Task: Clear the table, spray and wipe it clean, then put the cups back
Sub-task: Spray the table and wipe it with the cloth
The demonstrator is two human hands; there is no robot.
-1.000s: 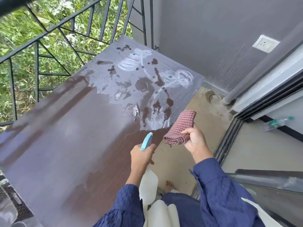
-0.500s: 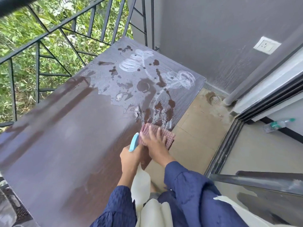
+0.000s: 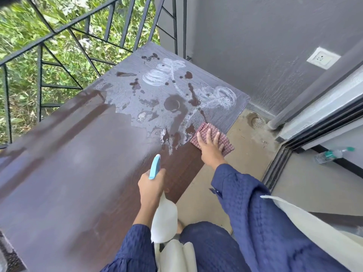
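- Red-checked cloth (image 3: 205, 127), folded into a pad, is laid flat at the right edge of the tabletop (image 3: 68, 183), with one corner overhanging. It is pressed down by the right hand (image 3: 210, 152), fingers (image 3: 209, 134) straight and spread wide over it.
- Cloth is judged soft, light and limp, probably damp at the wet film. It is best driven by a flat palm over its middle, so bunching or slipping off the edge is avoided.
- Spray bottle (image 3: 165, 218) is gripped at the neck by the left hand (image 3: 151, 185), fingers curled round it below the pale blue trigger head (image 3: 154, 167). It is judged light plastic, perhaps slick if wetted.
- Far half of the tabletop is covered by wet film, white foam swirls (image 3: 167, 73) and dark blotches. The near half is blurred.
- Cups are not seen anywhere, so their whereabouts cannot be told.
- Left fingertips are hidden behind the bottle, and its fill level cannot be read.
- Beyond are noted a black railing (image 3: 59, 32), a wall socket (image 3: 323, 59), a floor drain (image 3: 257, 122) and a plastic water bottle (image 3: 334, 153).
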